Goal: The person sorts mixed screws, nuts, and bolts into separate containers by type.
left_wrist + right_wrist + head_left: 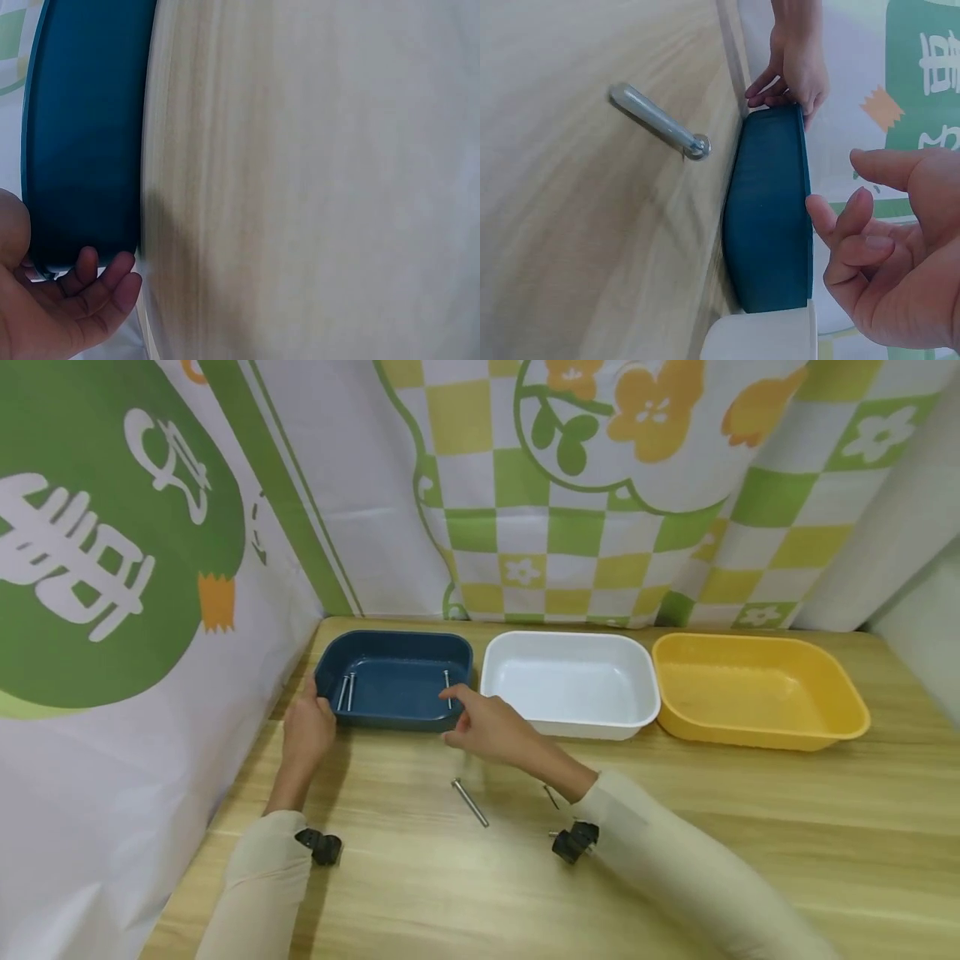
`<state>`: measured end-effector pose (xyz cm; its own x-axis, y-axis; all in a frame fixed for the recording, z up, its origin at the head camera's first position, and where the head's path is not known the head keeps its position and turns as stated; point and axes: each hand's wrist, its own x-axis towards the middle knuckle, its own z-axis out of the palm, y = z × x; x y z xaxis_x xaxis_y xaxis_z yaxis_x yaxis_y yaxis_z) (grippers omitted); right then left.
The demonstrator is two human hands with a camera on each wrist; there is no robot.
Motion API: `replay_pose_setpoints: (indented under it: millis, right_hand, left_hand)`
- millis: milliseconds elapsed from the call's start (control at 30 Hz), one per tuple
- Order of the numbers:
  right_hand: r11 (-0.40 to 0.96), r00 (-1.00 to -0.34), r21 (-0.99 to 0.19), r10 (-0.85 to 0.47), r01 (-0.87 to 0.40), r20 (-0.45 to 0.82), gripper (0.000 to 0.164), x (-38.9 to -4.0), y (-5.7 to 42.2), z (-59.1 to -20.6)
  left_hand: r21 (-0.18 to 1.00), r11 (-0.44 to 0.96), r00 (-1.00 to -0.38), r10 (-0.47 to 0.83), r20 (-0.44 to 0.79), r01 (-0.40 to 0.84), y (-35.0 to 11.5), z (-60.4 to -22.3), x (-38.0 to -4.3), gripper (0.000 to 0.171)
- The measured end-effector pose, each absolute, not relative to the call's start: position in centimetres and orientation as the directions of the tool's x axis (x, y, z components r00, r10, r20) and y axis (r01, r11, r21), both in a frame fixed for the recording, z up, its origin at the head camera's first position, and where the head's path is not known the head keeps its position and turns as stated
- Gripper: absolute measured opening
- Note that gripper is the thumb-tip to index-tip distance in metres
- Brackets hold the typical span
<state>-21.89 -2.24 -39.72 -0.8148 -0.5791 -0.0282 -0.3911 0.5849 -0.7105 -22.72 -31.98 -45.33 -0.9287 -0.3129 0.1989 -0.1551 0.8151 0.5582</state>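
Note:
My left hand (309,727) grips the left end of a dark blue tray (397,722), thumb at the rim and fingers against the outer wall (86,150). Two silver bolts (349,692) lie side by side in the tray's left part, and a third bolt (447,680) is near its right end. Over the front right corner is my right hand (491,727), its index finger near that third bolt. In the right wrist view its thumb and fingers are apart, with nothing between them. A large bolt (656,118) lies on the table in front of the tray.
A white tray (570,727) stands right of the blue one, then a yellow tray (765,737). A small dark screw (551,797) lies on the wooden table (420,893) beneath my right forearm, near the black wrist camera (576,842). Patterned cloth (390,552) hangs behind.

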Motion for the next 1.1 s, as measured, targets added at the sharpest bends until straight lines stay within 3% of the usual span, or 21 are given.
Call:
replay_pose_setpoints:
  millis: [400,800,1100]
  right_hand:
    - [0.536,-0.752,-0.764,-0.651,-0.359,-0.103,0.062,-19.0,0.3,-41.9]
    - [0.568,-0.766,-0.761,-0.625,-0.313,-0.152,0.079,-17.7,2.2,-43.0]
    - [0.573,-0.770,-0.754,-0.621,-0.322,-0.144,0.076,-17.1,1.8,-44.4]
  left_hand:
    - [0.578,0.803,-0.952,-0.272,0.139,-0.145,-32.9,-45.1,-22.0,0.055]
    - [0.583,0.804,-0.958,-0.246,0.149,-0.115,-32.4,-44.7,-22.2,0.055]
    - [0.586,0.802,-0.951,-0.262,0.164,-0.120,-32.3,-44.9,-22.2,0.055]
